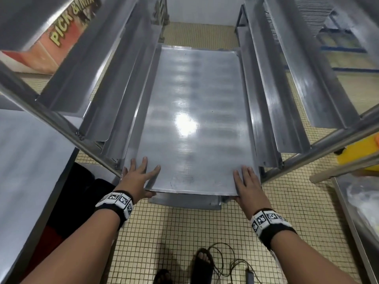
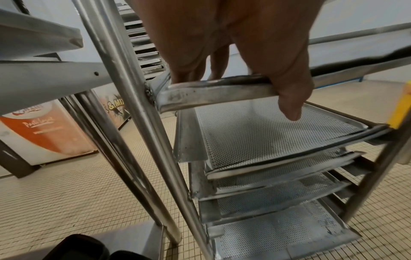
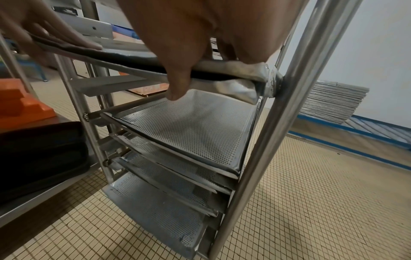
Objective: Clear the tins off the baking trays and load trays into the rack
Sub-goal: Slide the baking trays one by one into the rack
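Small beige floor tiles (image 1: 297, 201) are running under a steel rack (image 1: 61, 121) whose angled side runners are fanning out at both sides in the head view. Lying on 1 pair of those runners is a flat baking tray (image 1: 192, 119), most of its length already inside the rack and its near edge sticking out toward the person. No tins are sitting on it.

The left hand (image 1: 136, 177) is gripping the tray's near left corner: fingers are spreading flat on top, and the left wrist view is showing the thumb (image 2: 289, 98) curling under the rim. The right hand (image 1: 249, 185) is gripping the near right corner the same way, fingers lying on top and the thumb (image 3: 177, 82) hooking beneath the edge in the right wrist view.

Below the held tray, the wrist views are showing 4 perforated trays (image 2: 266, 133) sitting on lower runners, 1 above another, the lowest jutting out furthest.

At the left, a steel desk (image 1: 24, 160) is standing just beside the rack. Behind it a red sign (image 1: 61, 31) is reading "PICK & MIX". At the right, an orange block (image 3: 20, 103) is resting on another desk, and a stack of flat trays (image 3: 333, 103) is sitting against the far wall. The person's sandalled feet (image 1: 202, 263) and a dark cable (image 1: 225, 261) are showing on the floor.
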A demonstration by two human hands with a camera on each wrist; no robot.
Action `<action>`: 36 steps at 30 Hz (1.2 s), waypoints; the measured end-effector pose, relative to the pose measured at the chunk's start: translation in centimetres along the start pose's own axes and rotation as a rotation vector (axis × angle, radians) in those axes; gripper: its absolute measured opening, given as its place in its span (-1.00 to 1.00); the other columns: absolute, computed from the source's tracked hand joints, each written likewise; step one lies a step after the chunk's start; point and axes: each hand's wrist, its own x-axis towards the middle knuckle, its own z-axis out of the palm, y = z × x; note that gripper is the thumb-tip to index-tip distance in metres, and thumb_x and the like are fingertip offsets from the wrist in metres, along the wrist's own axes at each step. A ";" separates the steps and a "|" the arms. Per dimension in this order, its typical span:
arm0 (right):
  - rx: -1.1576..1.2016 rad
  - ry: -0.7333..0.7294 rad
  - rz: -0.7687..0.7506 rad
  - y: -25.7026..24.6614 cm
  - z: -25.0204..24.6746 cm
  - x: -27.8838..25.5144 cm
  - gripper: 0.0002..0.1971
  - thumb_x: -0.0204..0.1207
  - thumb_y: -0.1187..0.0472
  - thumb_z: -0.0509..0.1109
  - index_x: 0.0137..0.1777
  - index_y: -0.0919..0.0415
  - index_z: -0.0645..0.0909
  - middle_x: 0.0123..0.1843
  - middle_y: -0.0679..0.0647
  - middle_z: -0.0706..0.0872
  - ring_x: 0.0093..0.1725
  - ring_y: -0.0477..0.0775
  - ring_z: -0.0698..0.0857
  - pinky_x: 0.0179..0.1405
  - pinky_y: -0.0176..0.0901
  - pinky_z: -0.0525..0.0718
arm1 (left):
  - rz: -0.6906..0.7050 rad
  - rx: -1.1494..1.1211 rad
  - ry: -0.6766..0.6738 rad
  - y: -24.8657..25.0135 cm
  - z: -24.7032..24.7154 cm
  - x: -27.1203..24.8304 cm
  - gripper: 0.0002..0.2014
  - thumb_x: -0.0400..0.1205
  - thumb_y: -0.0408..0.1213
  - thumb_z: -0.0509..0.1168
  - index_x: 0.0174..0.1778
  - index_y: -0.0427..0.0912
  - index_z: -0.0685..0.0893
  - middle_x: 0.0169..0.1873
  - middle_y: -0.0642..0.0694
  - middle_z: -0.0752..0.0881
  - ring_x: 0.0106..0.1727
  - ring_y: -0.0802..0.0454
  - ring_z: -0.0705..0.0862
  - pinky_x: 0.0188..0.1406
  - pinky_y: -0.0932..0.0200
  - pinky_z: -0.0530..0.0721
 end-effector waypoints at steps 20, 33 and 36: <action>-0.015 -0.127 0.121 -1.4 -4.5 4.5 0.01 0.54 0.15 0.46 0.72 0.13 -0.27 0.74 0.19 -0.30 0.72 0.25 -0.22 0.68 0.13 0.04 | -0.117 0.039 0.008 4.2 -3.5 0.4 -0.22 0.66 -0.11 0.34 0.73 0.06 0.04 0.74 -0.14 -0.02 0.73 -0.24 0.04 0.68 -0.31 0.00; -0.138 -0.177 -0.143 -18.9 -9.1 -1.1 -0.70 0.55 0.15 0.26 0.24 0.11 0.64 0.19 0.13 0.73 0.13 0.18 0.76 0.00 -0.13 0.71 | -0.252 -0.538 0.219 -5.3 -5.6 -20.9 -0.71 0.66 -0.09 0.34 0.25 -0.10 0.75 0.14 -0.12 0.78 0.15 -0.09 0.72 0.15 0.18 0.63; -0.079 -0.160 -0.287 -27.6 -9.0 -3.5 -0.62 0.60 -0.01 0.28 0.29 0.18 0.63 0.27 0.15 0.73 0.22 0.19 0.73 0.17 -0.07 0.70 | -0.420 -0.618 0.322 -10.0 -4.0 -27.7 -0.73 0.64 -0.12 0.39 0.21 -0.11 0.77 0.15 -0.11 0.78 0.20 -0.08 0.72 0.16 0.18 0.61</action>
